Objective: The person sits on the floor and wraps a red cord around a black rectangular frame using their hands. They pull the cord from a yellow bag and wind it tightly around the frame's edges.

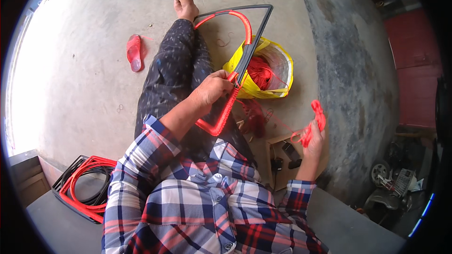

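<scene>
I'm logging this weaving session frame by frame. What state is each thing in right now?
Left hand: gripping the frame's side.
Right hand: raised, closed on a bundle of red cord.
Triangular black frame: tilted, partly wrapped in red cord.
Yellow bag: open, red cord inside.
Red sandal: lying on the floor, off the foot.
Stacked frames: lying flat, left of the person.

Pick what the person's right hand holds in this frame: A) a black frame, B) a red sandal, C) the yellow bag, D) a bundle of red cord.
D: the right hand is raised with a bundle of red cord in its grip, while the left hand grips the part-wrapped frame.
</scene>
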Demonstrator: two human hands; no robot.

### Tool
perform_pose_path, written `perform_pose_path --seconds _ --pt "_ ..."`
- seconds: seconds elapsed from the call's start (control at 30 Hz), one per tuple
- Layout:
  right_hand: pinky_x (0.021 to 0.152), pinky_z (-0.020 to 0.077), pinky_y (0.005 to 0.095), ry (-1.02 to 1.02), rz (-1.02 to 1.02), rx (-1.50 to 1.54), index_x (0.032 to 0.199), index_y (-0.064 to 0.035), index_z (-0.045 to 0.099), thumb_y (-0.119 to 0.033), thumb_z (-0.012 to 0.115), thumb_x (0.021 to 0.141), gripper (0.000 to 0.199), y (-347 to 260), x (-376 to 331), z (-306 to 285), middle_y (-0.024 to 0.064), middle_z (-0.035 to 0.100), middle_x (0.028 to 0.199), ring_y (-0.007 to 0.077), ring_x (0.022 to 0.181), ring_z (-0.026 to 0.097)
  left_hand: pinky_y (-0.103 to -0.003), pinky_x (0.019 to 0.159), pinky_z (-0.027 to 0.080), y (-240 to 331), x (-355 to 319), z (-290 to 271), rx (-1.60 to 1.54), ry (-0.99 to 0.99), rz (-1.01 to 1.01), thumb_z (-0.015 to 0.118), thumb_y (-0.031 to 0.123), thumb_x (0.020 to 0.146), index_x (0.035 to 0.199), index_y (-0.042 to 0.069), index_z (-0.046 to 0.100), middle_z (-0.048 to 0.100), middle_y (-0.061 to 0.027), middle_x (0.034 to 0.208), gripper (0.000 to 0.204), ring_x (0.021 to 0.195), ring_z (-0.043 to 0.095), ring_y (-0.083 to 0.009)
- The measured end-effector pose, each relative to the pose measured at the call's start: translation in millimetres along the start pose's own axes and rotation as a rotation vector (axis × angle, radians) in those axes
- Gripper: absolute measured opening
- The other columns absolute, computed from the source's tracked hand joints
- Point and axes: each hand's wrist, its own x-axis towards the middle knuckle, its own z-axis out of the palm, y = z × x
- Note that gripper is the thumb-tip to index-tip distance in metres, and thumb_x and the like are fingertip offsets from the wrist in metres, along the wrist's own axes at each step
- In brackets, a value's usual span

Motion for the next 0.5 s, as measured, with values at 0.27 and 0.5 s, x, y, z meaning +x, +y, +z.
perform_pose_path --seconds 0.27,0.5 --pt "0.051 0.0372 0.0243 0.174 0.172 -0.215 0.09 -0.0088 0.059 -0.018 0.062 0.099 0.013 65 -49 -81 -0.0035 0.052 0.07 0.0064 0.057 0.048 -0.025 0.06 0.029 8 -3 5 -0.106 0.043 -0.054 0.06 0.007 0.078 0.083 0.009 0.057 0.047 0.0042 0.069 0.006 0.06 0.04 -0.009" --pt "0.054 0.037 0.0242 0.249 0.084 -0.485 0.088 -0.0062 0.062 -0.021 0.063 0.098 0.018 112 -31 -77 -0.0052 0.051 0.072 0.0046 0.058 0.043 -0.025 0.058 0.03 -2 -2 -4 0.025 0.02 -0.05 0.061 0.009 0.082 0.087 0.008 0.059 0.049 0.0032 0.071 0.005 0.061 0.041 -0.0075"
